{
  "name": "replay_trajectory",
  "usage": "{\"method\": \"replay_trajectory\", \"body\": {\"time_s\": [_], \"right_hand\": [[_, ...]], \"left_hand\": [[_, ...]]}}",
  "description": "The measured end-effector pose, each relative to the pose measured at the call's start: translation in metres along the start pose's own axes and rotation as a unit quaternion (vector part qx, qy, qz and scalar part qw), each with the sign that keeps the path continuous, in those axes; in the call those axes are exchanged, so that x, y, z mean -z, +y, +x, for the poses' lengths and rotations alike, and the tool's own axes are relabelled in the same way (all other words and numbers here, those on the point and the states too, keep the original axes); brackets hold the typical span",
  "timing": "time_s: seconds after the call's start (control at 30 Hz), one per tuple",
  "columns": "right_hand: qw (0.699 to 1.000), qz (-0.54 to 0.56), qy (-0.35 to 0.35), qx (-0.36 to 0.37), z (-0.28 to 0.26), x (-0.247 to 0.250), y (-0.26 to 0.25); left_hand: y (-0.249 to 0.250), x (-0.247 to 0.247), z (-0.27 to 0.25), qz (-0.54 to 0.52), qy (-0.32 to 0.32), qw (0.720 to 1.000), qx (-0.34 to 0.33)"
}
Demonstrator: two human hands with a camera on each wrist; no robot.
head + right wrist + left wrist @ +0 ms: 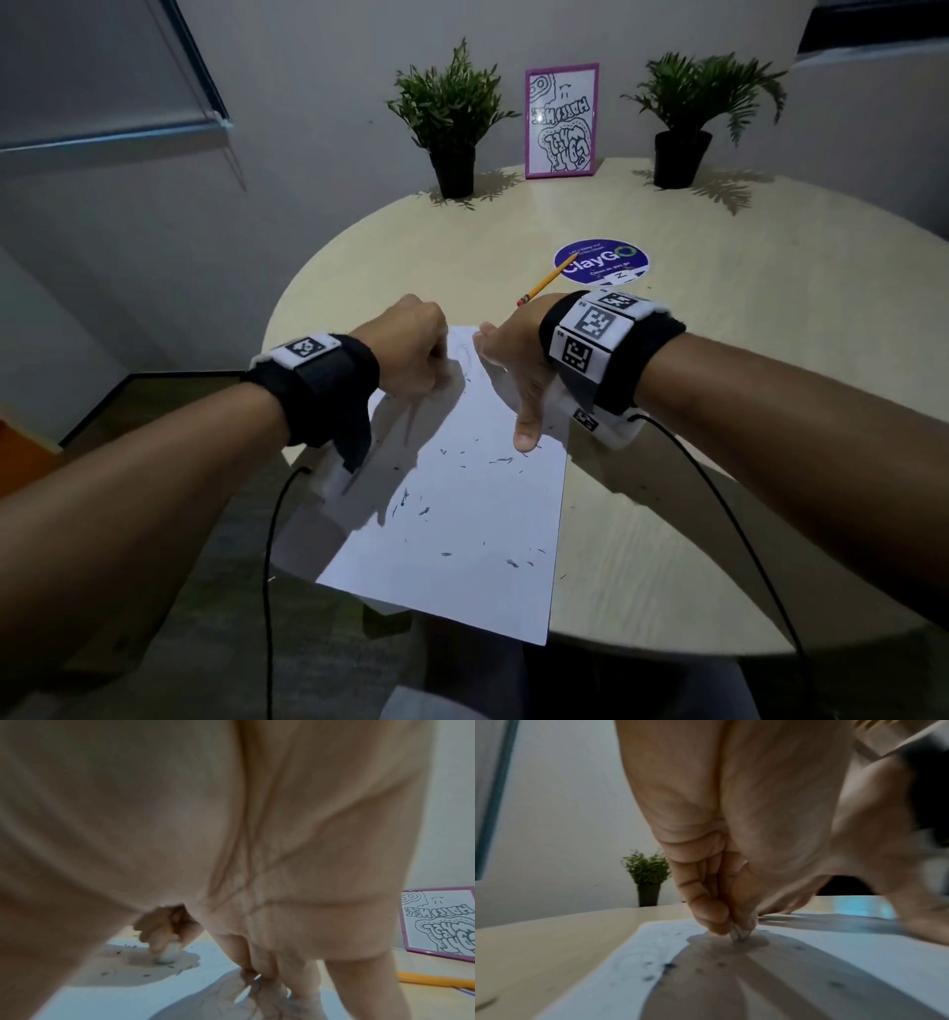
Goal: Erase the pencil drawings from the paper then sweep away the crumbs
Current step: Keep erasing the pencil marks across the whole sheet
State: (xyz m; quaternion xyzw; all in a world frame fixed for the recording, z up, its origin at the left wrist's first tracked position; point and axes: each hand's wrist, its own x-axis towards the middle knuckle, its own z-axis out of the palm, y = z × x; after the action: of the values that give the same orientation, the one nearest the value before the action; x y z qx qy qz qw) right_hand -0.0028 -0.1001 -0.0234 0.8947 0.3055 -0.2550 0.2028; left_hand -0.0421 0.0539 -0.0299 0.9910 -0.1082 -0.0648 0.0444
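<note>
A white sheet of paper [462, 519] lies on the round wooden table [719, 411], its near end hanging over the edge. Dark eraser crumbs [405, 498] are scattered across it. Faint pencil lines [462, 354] remain near its far end. My left hand [416, 349] pinches a small white eraser [741, 933] in curled fingers and holds its tip on the paper at the far left. My right hand [513, 360] presses flat on the paper's far right part, with straight fingers and the thumb [526, 437] pointing toward me. The eraser [168, 953] also shows in the right wrist view.
A yellow pencil [542, 285] lies just beyond my right wrist, beside a round purple sticker [601, 261]. Two potted plants [452, 118] [688, 103] and a pink-framed picture [561, 121] stand at the table's far edge. Cables hang from both wristbands.
</note>
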Motion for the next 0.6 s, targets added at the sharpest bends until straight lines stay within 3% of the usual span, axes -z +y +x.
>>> {"method": "replay_trajectory", "body": {"time_s": [0.13, 0.37, 0.5, 0.6], "right_hand": [[1.0, -0.007, 0.004, -0.004, -0.001, -0.001, 0.001], [1.0, -0.007, -0.023, -0.003, -0.01, 0.008, -0.001], [0.997, 0.037, 0.055, 0.044, -0.009, 0.018, -0.001], [0.997, 0.015, 0.038, 0.059, -0.003, 0.013, -0.007]], "left_hand": [[0.013, -0.009, -0.019, 0.008, -0.03, 0.997, -0.076], [0.009, -0.015, -0.017, -0.052, -0.003, 0.997, -0.05], [0.01, -0.017, -0.026, -0.088, 0.024, 0.993, -0.072], [0.009, -0.013, -0.029, -0.104, 0.026, 0.991, -0.086]]}}
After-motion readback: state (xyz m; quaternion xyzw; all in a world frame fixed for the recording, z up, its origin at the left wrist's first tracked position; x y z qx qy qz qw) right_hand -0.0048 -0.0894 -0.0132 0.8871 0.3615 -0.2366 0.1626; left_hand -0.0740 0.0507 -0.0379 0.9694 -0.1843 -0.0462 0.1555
